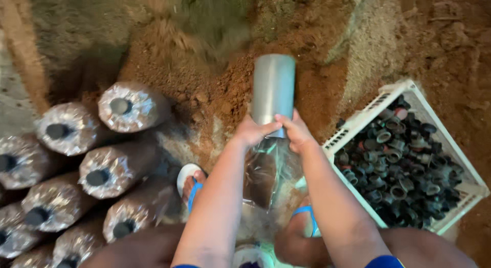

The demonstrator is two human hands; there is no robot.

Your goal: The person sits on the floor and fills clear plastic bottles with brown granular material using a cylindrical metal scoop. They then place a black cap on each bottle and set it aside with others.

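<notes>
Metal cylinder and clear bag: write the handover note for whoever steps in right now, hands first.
Left hand and right hand: both grip the base of the upright grey metal cylinder, where it meets the mouth of the clear plastic bag.
The bag hangs between the feet in blue sandals; it looks partly filled, though that is hard to tell.
Done: plastic-wrapped brown logs with black collars lie stacked at left.
Left: this bag has no collar yet; the white plastic crate of black rings is at right, the brown soil heap ahead.
</notes>
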